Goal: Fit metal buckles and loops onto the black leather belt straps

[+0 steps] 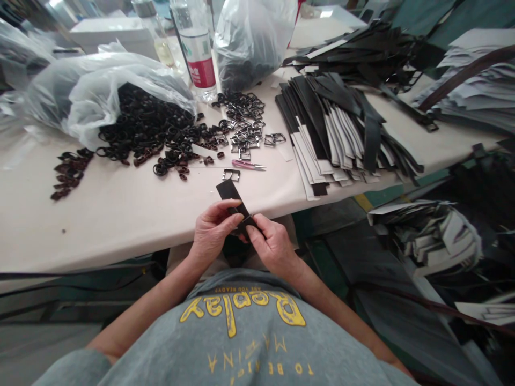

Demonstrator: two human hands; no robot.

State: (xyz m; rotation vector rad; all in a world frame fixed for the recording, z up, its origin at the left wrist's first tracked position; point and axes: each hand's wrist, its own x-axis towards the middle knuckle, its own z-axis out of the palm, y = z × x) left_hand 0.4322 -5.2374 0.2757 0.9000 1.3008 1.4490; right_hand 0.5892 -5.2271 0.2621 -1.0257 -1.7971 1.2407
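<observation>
Plainly flat, black strap (pixel 228 192).

Light: bright, even, from above
Glare: plastic bags (pixel 100 86), upper left
Edges: bent, blurred corners
Shadows: soft

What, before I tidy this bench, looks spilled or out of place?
Black rings lie spilled from the plastic bag across the table, one small cluster lying apart at left. The strap stack fans over the table's front edge. Left hand and right hand pinch a black strap.
</observation>
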